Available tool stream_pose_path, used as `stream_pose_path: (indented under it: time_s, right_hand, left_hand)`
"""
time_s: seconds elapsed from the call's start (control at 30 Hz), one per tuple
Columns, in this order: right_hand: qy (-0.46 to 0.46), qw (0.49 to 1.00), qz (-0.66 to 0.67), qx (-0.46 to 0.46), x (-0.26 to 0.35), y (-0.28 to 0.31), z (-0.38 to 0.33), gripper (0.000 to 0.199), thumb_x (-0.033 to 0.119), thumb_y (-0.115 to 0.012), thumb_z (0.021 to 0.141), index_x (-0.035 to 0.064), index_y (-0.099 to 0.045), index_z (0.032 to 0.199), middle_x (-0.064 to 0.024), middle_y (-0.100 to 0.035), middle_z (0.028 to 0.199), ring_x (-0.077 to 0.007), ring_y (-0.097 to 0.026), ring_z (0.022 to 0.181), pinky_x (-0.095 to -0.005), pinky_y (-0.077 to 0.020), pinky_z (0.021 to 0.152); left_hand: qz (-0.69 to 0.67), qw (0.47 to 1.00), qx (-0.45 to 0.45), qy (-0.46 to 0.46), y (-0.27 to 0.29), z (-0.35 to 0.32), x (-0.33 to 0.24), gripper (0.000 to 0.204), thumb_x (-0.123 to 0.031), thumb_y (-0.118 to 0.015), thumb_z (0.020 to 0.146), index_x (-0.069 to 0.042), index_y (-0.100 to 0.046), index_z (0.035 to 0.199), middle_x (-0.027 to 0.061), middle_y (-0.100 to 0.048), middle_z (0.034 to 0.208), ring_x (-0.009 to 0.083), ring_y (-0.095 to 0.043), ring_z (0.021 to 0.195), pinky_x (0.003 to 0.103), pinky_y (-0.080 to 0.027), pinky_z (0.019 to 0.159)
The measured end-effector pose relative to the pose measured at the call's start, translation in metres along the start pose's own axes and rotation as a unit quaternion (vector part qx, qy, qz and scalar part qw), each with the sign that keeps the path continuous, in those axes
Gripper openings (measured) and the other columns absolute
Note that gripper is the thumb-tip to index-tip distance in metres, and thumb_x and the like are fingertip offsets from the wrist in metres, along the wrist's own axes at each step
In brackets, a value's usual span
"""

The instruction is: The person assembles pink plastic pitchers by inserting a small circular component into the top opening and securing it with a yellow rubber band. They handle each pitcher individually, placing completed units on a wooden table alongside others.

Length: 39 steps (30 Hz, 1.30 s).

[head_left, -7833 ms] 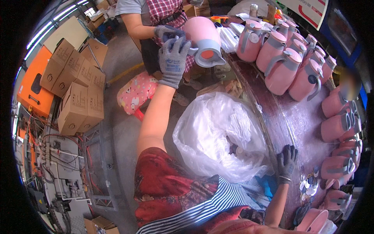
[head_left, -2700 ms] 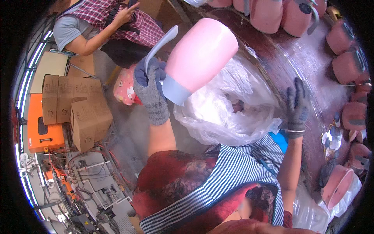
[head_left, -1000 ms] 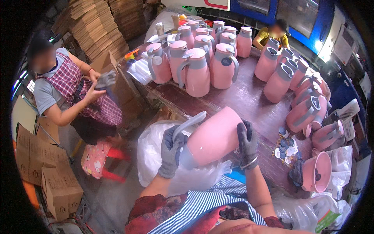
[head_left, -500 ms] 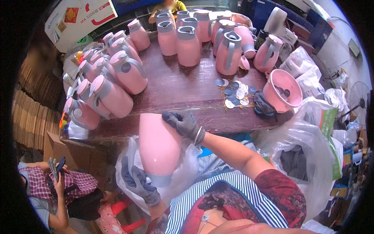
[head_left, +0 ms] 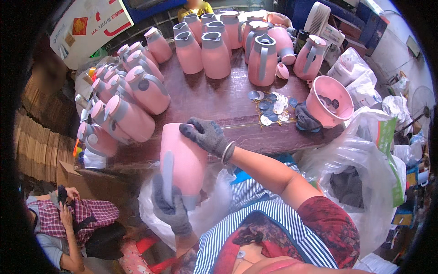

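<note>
A pink thermos jug (head_left: 185, 150) is between my two grey-gloved hands, tipped so its base points up and away and its grey collar points down toward me. My right hand (head_left: 207, 138) closes over the base end. Lower down, my left hand (head_left: 172, 211) grips near the collar and the grey handle (head_left: 168, 171), which faces left. Part of the left fingers is hidden behind the handle. Below the jug, a clear plastic bag (head_left: 148, 201) hangs open at the table's near edge.
On the dark red table (head_left: 210, 100), several pink jugs (head_left: 140, 119) stand left and at the back. To the right are round tags (head_left: 276, 107), a dark cloth (head_left: 305, 117) and a pink bucket (head_left: 329, 118) with dark discs. Another person (head_left: 68, 219) sits at lower left.
The jug has turned, bringing its grey handle into view on the left. My left hand has shifted up onto the handle side, while my right hand keeps its hold on the base end.
</note>
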State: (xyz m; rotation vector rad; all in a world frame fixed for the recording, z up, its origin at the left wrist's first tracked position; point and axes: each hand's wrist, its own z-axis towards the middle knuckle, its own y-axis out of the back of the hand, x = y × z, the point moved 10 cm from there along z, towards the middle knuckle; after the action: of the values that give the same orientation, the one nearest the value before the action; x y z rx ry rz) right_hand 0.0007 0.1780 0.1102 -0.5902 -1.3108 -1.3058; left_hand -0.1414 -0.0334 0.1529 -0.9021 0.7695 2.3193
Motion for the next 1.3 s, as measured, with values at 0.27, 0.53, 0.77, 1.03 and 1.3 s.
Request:
stream_pose_path:
  time_s: [0.27, 0.53, 0.77, 1.03, 1.3]
  right_hand:
    - [-0.172, 0.984, 0.016, 0.029, -0.063, -0.009, 0.008, 0.052, 0.049, -0.054, 0.097, 0.0, -0.071, 0.092, -0.0158, -0.066, 0.078, -0.0139, -0.054, 0.071, -0.0343, -0.0464, 0.067]
    - [-0.104, 0.95, 0.292, -0.046, -0.136, -0.019, 0.016, 0.045, 0.052, -0.052, 0.099, 0.0116, -0.063, 0.082, 0.0058, -0.05, 0.077, -0.0096, -0.042, 0.069, -0.0283, -0.0374, 0.059]
    - [-0.131, 0.942, 0.306, 0.035, -0.146, -0.038, -0.01, 0.036, 0.033, -0.056, 0.1, 0.005, -0.06, 0.123, -0.0045, -0.064, 0.105, -0.0136, -0.059, 0.093, -0.0297, -0.0496, 0.081]
    - [-0.172, 0.925, 0.331, 0.072, -0.164, -0.029, -0.042, 0.031, 0.023, -0.057, 0.099, 0.0007, -0.061, 0.121, -0.0076, -0.065, 0.106, -0.0173, -0.062, 0.092, -0.0318, -0.051, 0.082]
    - [-0.133, 0.96, 0.224, 0.107, -0.161, -0.005, -0.048, 0.039, 0.025, -0.059, 0.098, -0.003, -0.058, 0.125, -0.0098, -0.066, 0.112, -0.0174, -0.063, 0.097, -0.0312, -0.051, 0.087]
  left_hand:
    - [0.049, 0.995, 0.09, -0.018, -0.041, 0.005, -0.015, 0.052, -0.004, -0.07, 0.082, 0.009, -0.056, 0.13, 0.0176, -0.072, 0.1, 0.018, -0.069, 0.079, 0.032, -0.055, 0.072]
    - [0.167, 0.957, 0.105, -0.213, -0.061, 0.02, -0.048, 0.061, -0.028, -0.076, 0.078, -0.004, -0.059, 0.132, 0.011, -0.06, 0.067, 0.0268, -0.057, 0.056, 0.039, -0.046, 0.056]
    - [0.5, 0.776, 0.173, -0.344, -0.041, 0.076, -0.015, 0.049, -0.048, -0.062, 0.085, -0.03, -0.059, 0.131, -0.0008, -0.057, 0.076, 0.0173, -0.055, 0.063, 0.036, -0.044, 0.06]
    - [0.531, 0.649, 0.327, -0.436, -0.043, 0.171, 0.101, 0.017, -0.023, -0.058, 0.083, -0.032, -0.065, 0.097, -0.0008, -0.06, 0.091, 0.0175, -0.062, 0.084, 0.038, -0.049, 0.072]
    - [0.56, 0.667, 0.271, -0.41, -0.062, 0.19, 0.152, 0.028, -0.021, -0.057, 0.082, -0.029, -0.067, 0.107, 0.003, -0.059, 0.121, 0.0271, -0.05, 0.123, 0.058, -0.03, 0.11]
